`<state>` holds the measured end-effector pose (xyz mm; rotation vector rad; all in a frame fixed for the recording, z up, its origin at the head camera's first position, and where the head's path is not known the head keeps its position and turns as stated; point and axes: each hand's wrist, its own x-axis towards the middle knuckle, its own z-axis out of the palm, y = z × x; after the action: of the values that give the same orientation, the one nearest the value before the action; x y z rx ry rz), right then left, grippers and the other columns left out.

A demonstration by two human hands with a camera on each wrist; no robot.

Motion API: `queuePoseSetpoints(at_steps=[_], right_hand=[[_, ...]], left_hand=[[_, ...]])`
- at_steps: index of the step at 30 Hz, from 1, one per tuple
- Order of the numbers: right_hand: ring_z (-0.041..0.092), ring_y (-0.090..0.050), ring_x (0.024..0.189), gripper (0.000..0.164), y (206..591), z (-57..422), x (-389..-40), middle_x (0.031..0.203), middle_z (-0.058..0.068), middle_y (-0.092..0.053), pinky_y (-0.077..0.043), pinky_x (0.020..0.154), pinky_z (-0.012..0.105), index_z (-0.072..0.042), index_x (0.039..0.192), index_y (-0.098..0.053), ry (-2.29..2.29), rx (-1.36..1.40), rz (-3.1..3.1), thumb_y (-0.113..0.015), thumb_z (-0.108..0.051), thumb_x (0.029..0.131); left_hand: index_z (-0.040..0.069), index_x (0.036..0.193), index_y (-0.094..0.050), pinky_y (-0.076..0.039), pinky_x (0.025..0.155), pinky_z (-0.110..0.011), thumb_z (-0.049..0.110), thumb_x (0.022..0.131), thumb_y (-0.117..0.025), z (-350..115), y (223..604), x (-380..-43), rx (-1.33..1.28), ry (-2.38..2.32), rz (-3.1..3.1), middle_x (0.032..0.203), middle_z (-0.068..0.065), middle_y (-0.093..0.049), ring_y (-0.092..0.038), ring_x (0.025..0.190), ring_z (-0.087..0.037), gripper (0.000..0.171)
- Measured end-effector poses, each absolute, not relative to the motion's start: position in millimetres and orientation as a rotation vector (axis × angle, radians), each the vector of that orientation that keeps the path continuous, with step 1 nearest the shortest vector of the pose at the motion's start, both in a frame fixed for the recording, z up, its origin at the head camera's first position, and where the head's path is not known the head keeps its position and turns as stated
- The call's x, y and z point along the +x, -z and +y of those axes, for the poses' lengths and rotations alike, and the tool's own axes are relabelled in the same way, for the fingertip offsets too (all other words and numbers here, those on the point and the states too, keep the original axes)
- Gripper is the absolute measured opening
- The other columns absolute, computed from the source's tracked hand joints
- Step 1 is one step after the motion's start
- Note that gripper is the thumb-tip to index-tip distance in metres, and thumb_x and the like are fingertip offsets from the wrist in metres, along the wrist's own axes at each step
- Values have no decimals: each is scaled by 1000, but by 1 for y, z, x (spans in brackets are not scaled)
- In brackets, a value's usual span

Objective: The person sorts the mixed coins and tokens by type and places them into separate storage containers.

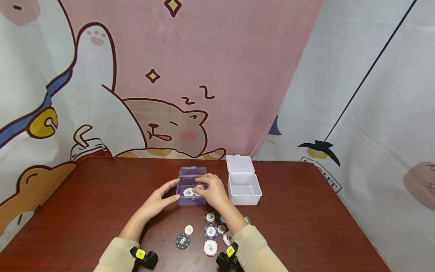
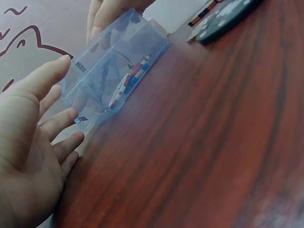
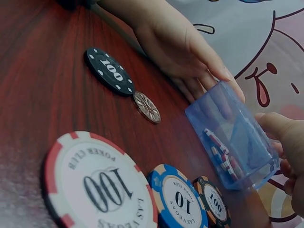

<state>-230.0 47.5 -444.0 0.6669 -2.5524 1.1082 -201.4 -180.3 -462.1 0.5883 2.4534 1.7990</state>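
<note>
The blue box (image 1: 185, 202) sits on the red-brown wooden table (image 1: 85, 211), a small rectangular case of clear, tinted plastic. Its lid (image 1: 192, 171) is open on the far side, and its see-through walls show the chips (image 3: 223, 156) inside: thin round discs lying close together on the bottom, their edges patterned in white with red and blue.

The left hand (image 1: 154, 204) is at the left of the blue box, thumb and fingers spread and fairly straight, the tips against its side without wrapping round it. The right hand (image 1: 216, 192) is over the right part of the blue box, fingers bent; whether it has a chip between them cannot be told.

Right of the blue box, just beside it, stands a white box (image 1: 244, 200), also with its lid up. Nearer the person than the blue box lie a black chip (image 1: 182, 241) marked 100, a small metal coin (image 1: 188, 229) touching it, a blue chip (image 1: 210, 231) marked 10 and a white chip (image 1: 210, 248) with red edge marks and 100.
</note>
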Motion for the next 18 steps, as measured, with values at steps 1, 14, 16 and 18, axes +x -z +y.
queuePoseSetpoints(at_steps=[1,14,16,18], right_hand=[[22,-57,96,32,444,48,-229,100,4,-66,-45,86,39,-8,104,-75,-1107,675,-2541,-82,-21,75],[16,-56,96,37,434,55,-211,101,-1,-65,-47,80,34,-9,107,-74,-1169,746,-2515,-83,-25,75],[15,-55,95,38,434,56,-207,101,-2,-65,-47,77,30,-10,108,-74,-1168,767,-2513,-83,-26,75],[17,-55,92,38,434,58,-203,101,-1,-64,-46,71,27,-9,108,-74,-1178,797,-2503,-84,-25,74]], left_hand=[[-2,142,-41,-19,105,-63,12,91,-65,-180,459,-200,585,-1801,2449,142,-28,-40,-31,133,-43,58],[0,142,-42,-20,105,-63,13,91,-66,-180,462,-202,561,-1778,2475,142,-26,-41,-32,133,-43,58],[-2,141,-42,-21,104,-63,12,91,-65,-179,453,-197,563,-1773,2470,141,-27,-41,-32,132,-44,58],[-2,141,-41,-21,104,-63,12,91,-65,-178,446,-193,565,-1758,2476,141,-28,-41,-32,132,-44,58]])
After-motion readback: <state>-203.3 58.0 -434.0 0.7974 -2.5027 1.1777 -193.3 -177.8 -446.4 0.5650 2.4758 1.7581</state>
